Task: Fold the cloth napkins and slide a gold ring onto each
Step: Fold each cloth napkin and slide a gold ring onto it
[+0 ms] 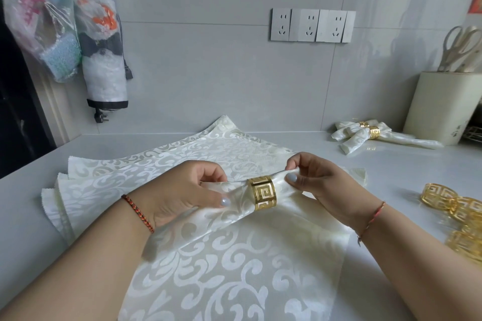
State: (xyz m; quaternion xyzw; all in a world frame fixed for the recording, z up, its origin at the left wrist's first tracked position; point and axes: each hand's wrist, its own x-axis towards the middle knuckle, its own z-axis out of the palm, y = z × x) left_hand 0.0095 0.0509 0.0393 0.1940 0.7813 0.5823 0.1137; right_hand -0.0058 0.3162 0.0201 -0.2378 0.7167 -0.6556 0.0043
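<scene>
A cream damask napkin (234, 255) hangs gathered between my hands, with a gold cut-out ring (262, 196) round its bunched middle. My left hand (182, 190) pinches the cloth just left of the ring. My right hand (318, 177) pinches the gathered end on the ring's right side. Under them lies a stack of flat napkins (117, 177). Several loose gold rings (456, 216) lie at the right edge. Two ringed napkins (365, 135) rest at the back right.
A cream utensil holder (443, 107) with scissors stands at the back right by the wall. Wall sockets (310, 25) sit above the counter (26, 203). Plastic bags (65, 28) hang at the upper left.
</scene>
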